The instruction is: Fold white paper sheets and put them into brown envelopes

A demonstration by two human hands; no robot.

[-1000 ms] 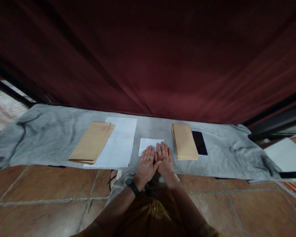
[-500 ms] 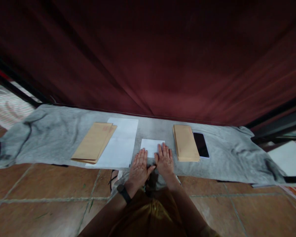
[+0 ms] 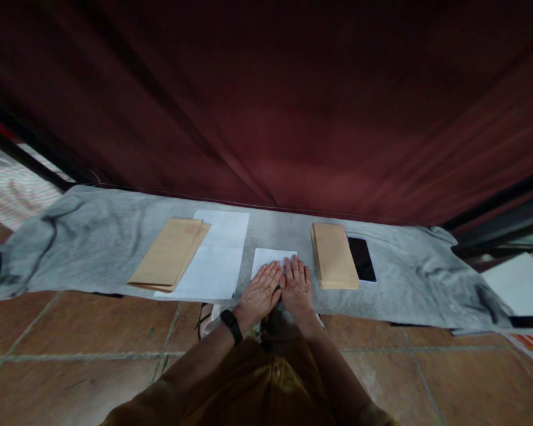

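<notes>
A small white sheet of paper (image 3: 265, 256), which looks folded, lies on the grey cloth in front of me. My left hand (image 3: 261, 291) lies flat across its lower part, fingers stretched forward. Beside it, my right hand (image 3: 297, 287) rests flat over the paper's right edge, fingers extended and thumb close to the left hand. Neither hand grips anything. The paper's near edge is hidden under the hands. To the left, brown envelopes (image 3: 166, 251) overlap larger white sheets (image 3: 224, 245). More brown envelopes (image 3: 336, 255) are stacked to the right.
A dark-screened phone (image 3: 362, 260) lies right of the envelope stack. The grey cloth (image 3: 421, 272) covers a narrow bench. Behind it hangs a dark red curtain (image 3: 266, 130). At far right sits a white sheet (image 3: 519, 287); brown floor tiles (image 3: 115, 331) show below.
My left hand has slid right and slightly forward over the small paper, now close beside my right hand. The right hand has stayed in place.
</notes>
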